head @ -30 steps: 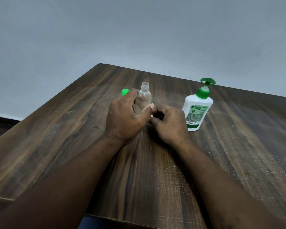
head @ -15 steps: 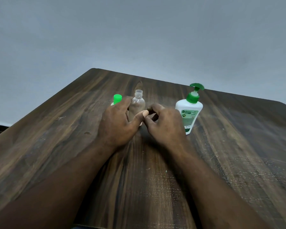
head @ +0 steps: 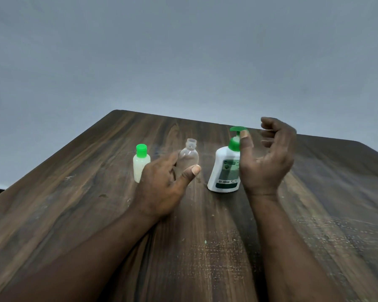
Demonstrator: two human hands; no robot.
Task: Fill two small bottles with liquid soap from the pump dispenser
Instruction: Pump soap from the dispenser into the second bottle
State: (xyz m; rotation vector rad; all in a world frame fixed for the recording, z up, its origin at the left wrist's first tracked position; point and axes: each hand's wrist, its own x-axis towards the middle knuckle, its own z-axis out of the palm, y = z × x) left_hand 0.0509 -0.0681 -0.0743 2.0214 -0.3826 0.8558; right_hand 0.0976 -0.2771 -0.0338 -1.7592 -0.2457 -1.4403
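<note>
Pump dispenser point(head: 225, 171): white body w/ green pump head, upright on table point(head: 74, 214), right of ctr. Label faces camera. R edge of body is hidden behind R hand point(head: 266, 162).

Clear bottle point(head: 189, 156): uncapped, neck open, upright on table, just left of dispenser, apart from it. Looks empty; blur prevents confirming.

Capped bottle point(head: 140, 165): green cap fitted, whitish contents, upright, just left of clear bottle. Lower R corner is covered by L hand point(head: 162, 186).

L hand: forearm lies low across table, back of hand to camera. Thumb and forefinger curl round lower body of clear bottle, one each side, gripping it. Other fingers are hidden behind the hand.

R hand: raised above table, just right of dispenser, palm turned toward the left. Fingers loosely curled and spread apart; hand holds nothing that shows. Thumb points up and overlaps the pump neck in this view; contact w/ pump cannot be told.

Order, L to R: capped bottle, clear bottle, dispenser, R hand.

Table: dark wood grain, pale scuffs toward front R. Plain grey wall point(head: 183, 51) behind.
</note>
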